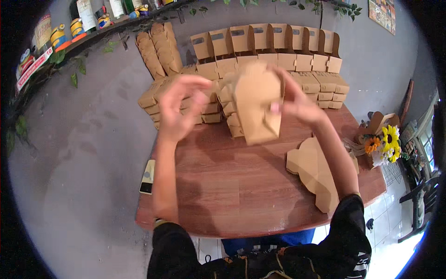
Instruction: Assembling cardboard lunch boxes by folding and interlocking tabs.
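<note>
My right hand grips a folded brown cardboard box by its right side, held up over the far half of the table, slightly blurred by motion. To the left of that box my left hand is raised with its fingers curved and apart, holding nothing. Flat cardboard blanks lie on the table beneath my right forearm. Behind the held box, and partly hidden by it, stand stacks of closed cardboard boxes.
A row of taller open-topped boxes lines the wall, beside leaning nested cardboard pieces. A phone lies at the left edge of the wooden table. Artificial flowers stand at the right end. A shelf carries bottles and figurines.
</note>
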A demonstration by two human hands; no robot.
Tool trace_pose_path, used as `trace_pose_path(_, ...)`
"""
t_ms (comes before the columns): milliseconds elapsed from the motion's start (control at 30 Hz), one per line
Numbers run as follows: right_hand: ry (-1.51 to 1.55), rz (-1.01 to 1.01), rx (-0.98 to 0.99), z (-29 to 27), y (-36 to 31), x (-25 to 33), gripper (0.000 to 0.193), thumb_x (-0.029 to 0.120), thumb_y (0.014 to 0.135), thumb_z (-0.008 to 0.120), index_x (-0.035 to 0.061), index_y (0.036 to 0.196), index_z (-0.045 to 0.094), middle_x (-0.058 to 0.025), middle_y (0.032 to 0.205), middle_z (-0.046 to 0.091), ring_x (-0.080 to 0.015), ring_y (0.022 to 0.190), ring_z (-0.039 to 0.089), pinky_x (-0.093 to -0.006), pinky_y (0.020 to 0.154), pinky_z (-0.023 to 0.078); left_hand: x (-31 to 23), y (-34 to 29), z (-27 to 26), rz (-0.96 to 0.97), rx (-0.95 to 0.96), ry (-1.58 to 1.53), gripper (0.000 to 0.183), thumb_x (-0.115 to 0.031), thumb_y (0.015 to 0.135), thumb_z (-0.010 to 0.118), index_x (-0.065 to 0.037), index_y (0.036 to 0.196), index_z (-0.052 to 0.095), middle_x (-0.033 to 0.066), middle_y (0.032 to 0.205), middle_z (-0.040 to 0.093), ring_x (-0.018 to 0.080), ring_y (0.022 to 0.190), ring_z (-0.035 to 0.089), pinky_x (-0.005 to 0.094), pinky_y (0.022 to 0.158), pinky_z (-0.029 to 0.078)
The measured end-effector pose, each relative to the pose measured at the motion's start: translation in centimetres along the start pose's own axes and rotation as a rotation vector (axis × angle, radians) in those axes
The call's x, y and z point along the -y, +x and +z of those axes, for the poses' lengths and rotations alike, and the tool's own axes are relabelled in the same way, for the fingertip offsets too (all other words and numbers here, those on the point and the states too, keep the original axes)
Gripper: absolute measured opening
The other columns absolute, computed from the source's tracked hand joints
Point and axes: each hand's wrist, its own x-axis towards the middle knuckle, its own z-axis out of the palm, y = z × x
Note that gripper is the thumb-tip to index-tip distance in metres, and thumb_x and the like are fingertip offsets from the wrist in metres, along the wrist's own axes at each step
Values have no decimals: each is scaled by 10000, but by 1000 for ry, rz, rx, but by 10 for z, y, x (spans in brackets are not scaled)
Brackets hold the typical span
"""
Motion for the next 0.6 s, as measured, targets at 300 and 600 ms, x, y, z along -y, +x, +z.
trace_pose_path(300,166,370,-228,-31,147,-72,982,487,853,769,212,1589,179,-149,1507,391,-360,1231,547,-543,986,486,148,-20,60,-191,-131,432,319,-125,916,715,-13,1208,653,123,1145,592,137,712,573,283,633,500)
trace_pose_path(600,-126,349,21,-29,171,-115,1156,490,713,878,148,1582,198,-188,1403,522,-317,1264,546,-474,919,531,149,-17,69,-288,-129,311,90,-45,888,717,-8,970,711,35,881,656,90,650,529,245,559,412)
